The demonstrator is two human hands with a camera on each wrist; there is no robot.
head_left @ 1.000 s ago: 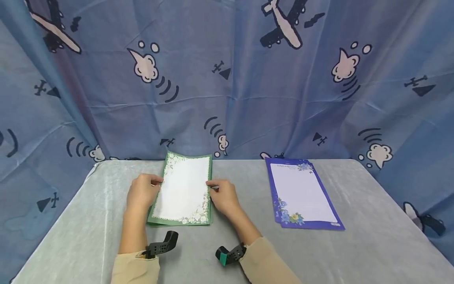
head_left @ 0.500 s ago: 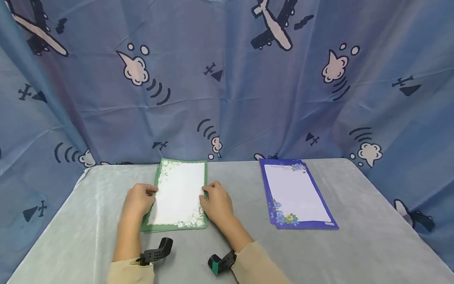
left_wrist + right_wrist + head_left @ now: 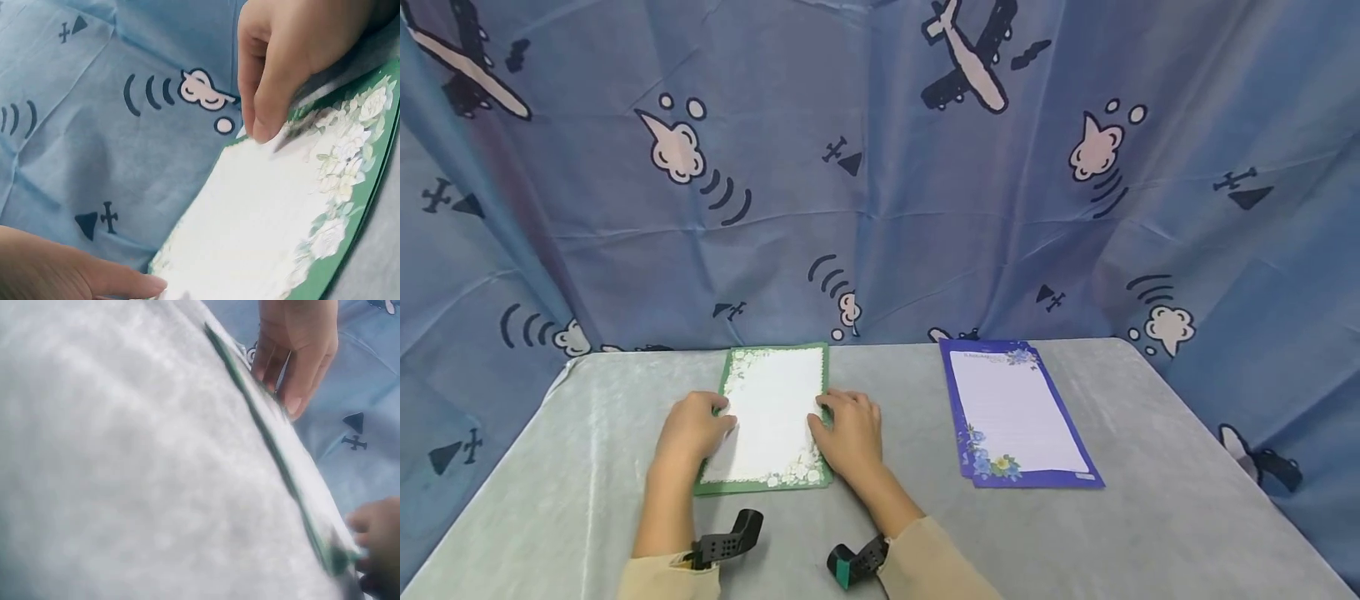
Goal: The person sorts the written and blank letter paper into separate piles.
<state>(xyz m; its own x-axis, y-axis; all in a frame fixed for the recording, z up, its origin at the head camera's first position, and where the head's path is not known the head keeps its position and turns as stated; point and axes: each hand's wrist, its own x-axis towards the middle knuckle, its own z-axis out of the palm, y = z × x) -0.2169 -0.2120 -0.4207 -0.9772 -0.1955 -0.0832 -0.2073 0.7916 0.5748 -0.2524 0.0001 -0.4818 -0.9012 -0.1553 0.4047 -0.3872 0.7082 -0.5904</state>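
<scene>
Green-bordered letter paper [image 3: 771, 417] with white flowers lies flat on the left half of the table; offset green edges show more than one sheet. My left hand [image 3: 691, 427] pinches its left edge, thumb over the top face. On the opposite edge my right hand [image 3: 848, 433] grips the paper, its thumb on the white face and its fingers along the border. The left wrist view shows the right hand [image 3: 294, 62] pinching the flowered paper [image 3: 250, 206]. In the right wrist view the left hand [image 3: 300, 350] holds the far edge; the right hand [image 3: 378, 537] is blurred.
Purple-bordered letter paper [image 3: 1022, 417], slightly fanned, lies to the right on the grey table [image 3: 1075, 542]. A blue curtain [image 3: 880, 183] with airplane prints hangs along the table's back edge. Black camera mounts [image 3: 726, 542] sit on both wrists.
The top green sheet's raised, curved far edge has come down flat. Both hands stay at its sides; the right thumb has moved onto the white face. The whole view has shifted slightly.
</scene>
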